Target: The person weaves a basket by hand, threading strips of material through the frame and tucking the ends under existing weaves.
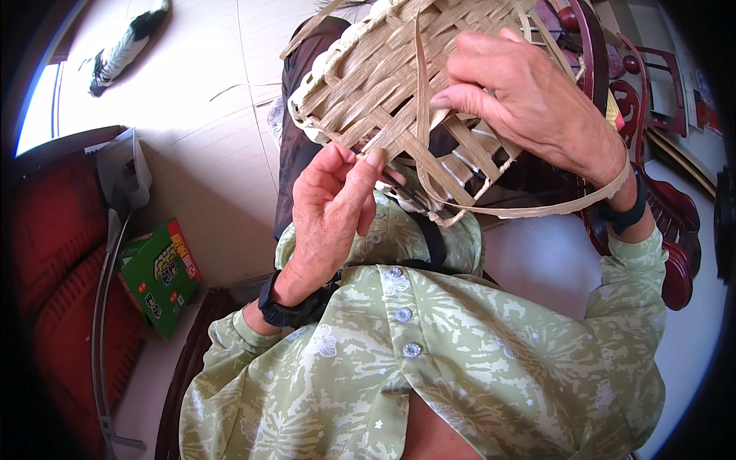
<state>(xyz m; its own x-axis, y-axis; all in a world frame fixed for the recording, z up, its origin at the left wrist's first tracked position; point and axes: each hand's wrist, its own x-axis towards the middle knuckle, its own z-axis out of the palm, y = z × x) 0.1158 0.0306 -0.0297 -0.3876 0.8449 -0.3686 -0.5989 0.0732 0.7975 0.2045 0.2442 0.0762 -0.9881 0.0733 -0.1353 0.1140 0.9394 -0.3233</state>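
Observation:
A half-woven basket (pixel 368 84) of flat tan strips rests over my lap, its pale braided rim (pixel 307 103) curving along the left. My left hand (pixel 333 192) pinches a strip at the basket's near edge between thumb and forefinger. A thin dark rod (pixel 404 190) runs out beside those fingertips toward the lower right. Over the weave, my right hand (pixel 529 103) is closed, thumb and curled fingers pinching a strip; the fingertips are partly hidden. One long loose strip (pixel 552 208) loops from near the basket's lower edge past my right wrist. Another strip end (pixel 420 69) stands up from the weave.
To the left are a red cushioned seat (pixel 69 253), a green box (pixel 161 276) and a thin curved metal stand (pixel 100 345). A black-and-white bundle (pixel 126 50) lies on the tiled floor (pixel 207 100). Dark red wooden furniture (pixel 675 207) stands close on the right.

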